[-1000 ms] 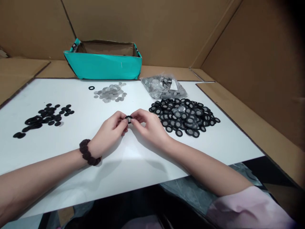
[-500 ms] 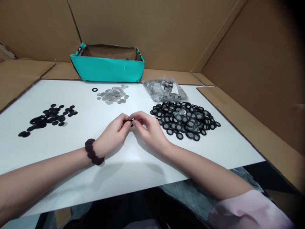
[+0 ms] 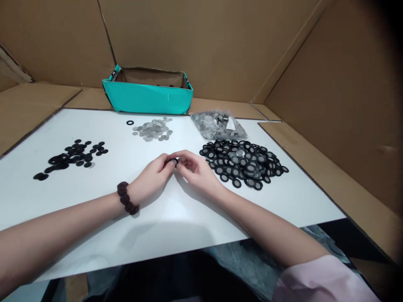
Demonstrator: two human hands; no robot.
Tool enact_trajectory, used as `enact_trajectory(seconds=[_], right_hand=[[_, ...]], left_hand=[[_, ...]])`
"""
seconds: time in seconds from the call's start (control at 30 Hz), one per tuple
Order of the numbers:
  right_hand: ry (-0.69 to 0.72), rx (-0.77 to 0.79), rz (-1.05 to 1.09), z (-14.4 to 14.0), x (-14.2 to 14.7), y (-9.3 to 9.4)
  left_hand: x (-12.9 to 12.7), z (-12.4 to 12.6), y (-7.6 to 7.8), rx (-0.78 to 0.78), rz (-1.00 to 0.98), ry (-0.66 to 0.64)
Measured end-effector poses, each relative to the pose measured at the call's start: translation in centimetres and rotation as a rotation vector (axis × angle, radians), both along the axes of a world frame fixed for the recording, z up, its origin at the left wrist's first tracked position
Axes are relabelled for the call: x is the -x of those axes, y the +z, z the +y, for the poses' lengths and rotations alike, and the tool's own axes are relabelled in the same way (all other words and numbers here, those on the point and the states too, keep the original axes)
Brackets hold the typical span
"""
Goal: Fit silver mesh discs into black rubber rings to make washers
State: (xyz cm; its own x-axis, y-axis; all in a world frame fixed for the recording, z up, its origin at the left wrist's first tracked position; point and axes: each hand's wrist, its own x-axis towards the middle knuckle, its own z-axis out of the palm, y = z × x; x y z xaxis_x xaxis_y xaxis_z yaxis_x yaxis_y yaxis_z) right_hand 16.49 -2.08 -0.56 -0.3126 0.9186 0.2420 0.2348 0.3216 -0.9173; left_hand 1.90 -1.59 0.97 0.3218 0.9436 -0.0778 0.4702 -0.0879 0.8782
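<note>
My left hand [image 3: 153, 176] and my right hand [image 3: 197, 171] meet at the middle of the white board [image 3: 176, 218]. Both pinch one small black ring with a grey disc [image 3: 173, 161] between their fingertips; most of it is hidden by fingers. A dark scrunchie [image 3: 127, 198] sits on my left wrist. Right of my right hand lies a pile of black rings with grey centres [image 3: 244, 161]. A heap of plain black rings [image 3: 71, 154] lies at the left, and loose grey discs [image 3: 153, 129] lie beyond my hands.
A teal box [image 3: 147, 95] stands at the back, open on top. A clear bag of grey discs [image 3: 218, 125] lies behind the right pile. One single black ring [image 3: 130, 122] lies by the discs. Cardboard walls surround the board.
My hands stay together on the same ring, the fingers closing more tightly over it. The view has tilted slightly, shifting everything a little right and down.
</note>
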Motion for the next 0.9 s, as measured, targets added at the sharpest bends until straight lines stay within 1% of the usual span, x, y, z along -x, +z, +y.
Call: enact_trajectory(seconds=[0.1, 0.2, 0.3, 0.43, 0.57, 0.73, 0.8, 0.83, 0.9], right_hand=[[-0.046, -0.002, 0.012, 0.0, 0.1, 0.0], [-0.049, 0.003, 0.007, 0.0, 0.2, -0.2], [-0.041, -0.01, 0.037, 0.0, 0.4, -0.3], [-0.07, -0.02, 0.075, 0.1, 0.4, -0.2], [-0.052, 0.009, 0.025, 0.2, 0.1, 0.2], [0.015, 0.056, -0.055, 0.4, -0.5, 0.7], [0.038, 0.066, -0.097, 0.4, -0.6, 0.8], [0.043, 0.063, -0.108, 0.3, -0.6, 0.9], [0.031, 0.053, -0.093, 0.2, -0.5, 0.8]], left_hand=[[-0.1, -0.1, 0.2, 0.019, 0.016, -0.004], [-0.1, -0.2, 0.1, 0.048, -0.01, 0.024], [0.0, -0.1, 0.0, 0.04, -0.019, 0.045], [0.0, 0.0, 0.1, 0.023, -0.03, 0.044], [0.1, 0.1, 0.2, 0.004, 0.005, -0.037], [0.3, 0.4, 0.5, -0.069, 0.144, -0.141], [0.3, 0.6, 0.6, -0.063, 0.184, -0.186], [0.3, 0.6, 0.7, -0.047, 0.174, -0.199], [0.3, 0.7, 0.6, -0.008, 0.097, -0.17]])
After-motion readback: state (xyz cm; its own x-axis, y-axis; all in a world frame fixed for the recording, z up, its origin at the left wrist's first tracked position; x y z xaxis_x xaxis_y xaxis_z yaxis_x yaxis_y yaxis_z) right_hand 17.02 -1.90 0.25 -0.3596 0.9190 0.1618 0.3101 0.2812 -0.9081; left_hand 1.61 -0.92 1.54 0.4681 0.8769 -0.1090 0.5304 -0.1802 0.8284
